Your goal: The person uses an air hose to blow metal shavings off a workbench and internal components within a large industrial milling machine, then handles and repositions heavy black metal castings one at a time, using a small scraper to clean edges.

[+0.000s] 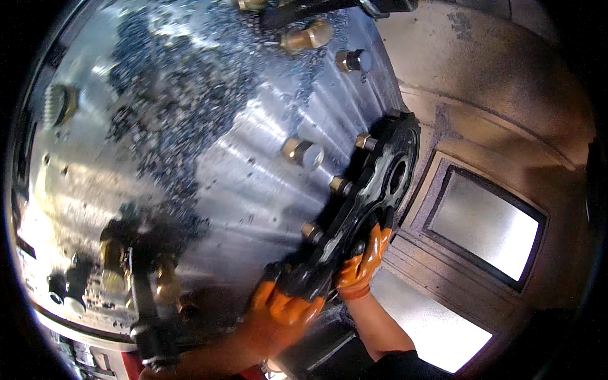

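A long black metal plate (375, 185) with a round hole near its upper end slants along the right side of a large shiny metal casing (240, 152). Orange gloves with blackened fingers cover both my hands. My left hand (285, 307) is closed over the plate's lower end, its fingertips partly lost against the dark metal. Just to the right, my right hand (366, 263) grips the outer edge of the same plate, some fingers hidden behind it. Several brass-coloured bolts or studs (342, 185) stand between plate and casing.
Larger bolts (304, 154) stick out of the casing, whose surface is scuffed and dark-speckled. A dark bracket or arm (152, 316) stands at lower left, another dark bar (310, 12) at the top. Brown panelling with a bright framed pane (484, 218) lies to the right.
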`<state>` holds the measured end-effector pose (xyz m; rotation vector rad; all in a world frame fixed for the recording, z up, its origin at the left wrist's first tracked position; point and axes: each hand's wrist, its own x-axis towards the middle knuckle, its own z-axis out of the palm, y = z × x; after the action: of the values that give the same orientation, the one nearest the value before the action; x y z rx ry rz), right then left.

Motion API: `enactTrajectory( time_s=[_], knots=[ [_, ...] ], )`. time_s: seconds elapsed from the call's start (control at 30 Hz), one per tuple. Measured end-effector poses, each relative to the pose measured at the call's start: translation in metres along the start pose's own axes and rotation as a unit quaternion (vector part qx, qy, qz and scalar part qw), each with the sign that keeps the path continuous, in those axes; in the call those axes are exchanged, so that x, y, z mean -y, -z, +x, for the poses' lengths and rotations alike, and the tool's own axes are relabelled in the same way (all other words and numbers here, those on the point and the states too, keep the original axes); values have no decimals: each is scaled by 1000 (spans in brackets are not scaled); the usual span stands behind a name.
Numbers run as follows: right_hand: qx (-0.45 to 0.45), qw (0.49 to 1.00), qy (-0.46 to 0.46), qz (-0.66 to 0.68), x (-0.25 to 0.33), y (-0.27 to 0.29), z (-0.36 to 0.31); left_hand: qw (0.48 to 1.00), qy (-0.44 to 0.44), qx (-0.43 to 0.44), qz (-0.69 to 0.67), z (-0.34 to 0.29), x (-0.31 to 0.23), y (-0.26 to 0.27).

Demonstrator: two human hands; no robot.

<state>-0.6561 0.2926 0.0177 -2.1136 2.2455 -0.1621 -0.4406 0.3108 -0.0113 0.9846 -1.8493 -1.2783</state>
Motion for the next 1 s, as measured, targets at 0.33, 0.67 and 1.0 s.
enactTrajectory(
  time_s=[0.33,0.67,1.0],
  knots=[
    [54,997,-46,5,-19,-5,-13,998,12,62,17,-22,-6,-9],
    [-29,999,-18,-5,-1,-1,-15,990,-25,50,127,-6,-9,0],
    [-259,939,-225,-19,68,28,-33,883,-118,78,447,-4,-12,-8]
  ],
)
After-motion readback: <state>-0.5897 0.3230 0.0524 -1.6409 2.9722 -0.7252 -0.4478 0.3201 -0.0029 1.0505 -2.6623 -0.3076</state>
